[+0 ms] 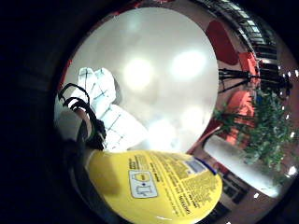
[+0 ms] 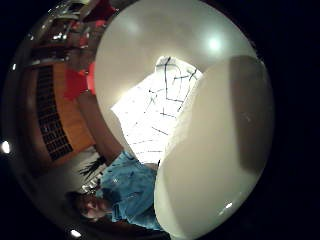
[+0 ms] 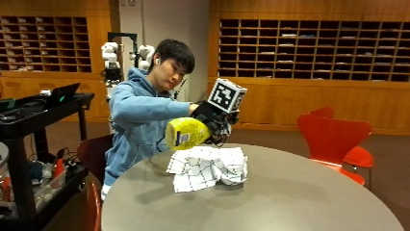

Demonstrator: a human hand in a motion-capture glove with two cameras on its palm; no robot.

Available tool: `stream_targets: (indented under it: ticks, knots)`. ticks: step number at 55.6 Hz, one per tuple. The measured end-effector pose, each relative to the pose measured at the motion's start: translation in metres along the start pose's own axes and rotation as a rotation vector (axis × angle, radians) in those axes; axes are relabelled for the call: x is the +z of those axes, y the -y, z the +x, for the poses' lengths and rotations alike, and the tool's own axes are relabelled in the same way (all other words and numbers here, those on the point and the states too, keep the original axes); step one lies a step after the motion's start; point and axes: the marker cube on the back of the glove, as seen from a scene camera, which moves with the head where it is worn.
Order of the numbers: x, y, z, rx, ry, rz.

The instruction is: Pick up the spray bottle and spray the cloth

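In the outside view my gloved right hand (image 3: 214,122) grips a yellow spray bottle (image 3: 185,133) and holds it tilted in the air just above the cloth (image 3: 208,166). The cloth is white with a dark grid pattern and lies bunched on the round grey table (image 3: 288,197). In the little finger side palm view the bottle's yellow labelled body (image 1: 159,186) fills the area near the palm, with the cloth (image 1: 110,112) on the table beyond it. In the thumb side palm view a pale rounded part of the bottle (image 2: 220,150) looms close, and the cloth (image 2: 155,110) lies behind it.
A red chair (image 3: 333,137) stands at the table's far right. A black cart (image 3: 38,144) with equipment stands to the left. The person sits at the table's far edge, behind the cloth. Bare tabletop stretches in front of and to the right of the cloth.
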Motion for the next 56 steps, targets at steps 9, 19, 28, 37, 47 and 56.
stream_targets:
  ticks: [9, 19, 28, 37, 47, 56]
  knots:
    - [0.012, 0.008, -0.043, 0.049, -0.229, -0.121]
    - [0.034, 0.015, -0.072, 0.023, -0.396, -0.206]
    - [0.035, 0.014, -0.088, -0.039, -0.348, -0.221]
    - [0.002, 0.012, -0.091, -0.062, -0.187, -0.038]
    - [-0.057, 0.007, -0.098, -0.108, 0.179, 0.323]
    - [-0.096, 0.010, -0.111, -0.118, 0.648, 0.630]
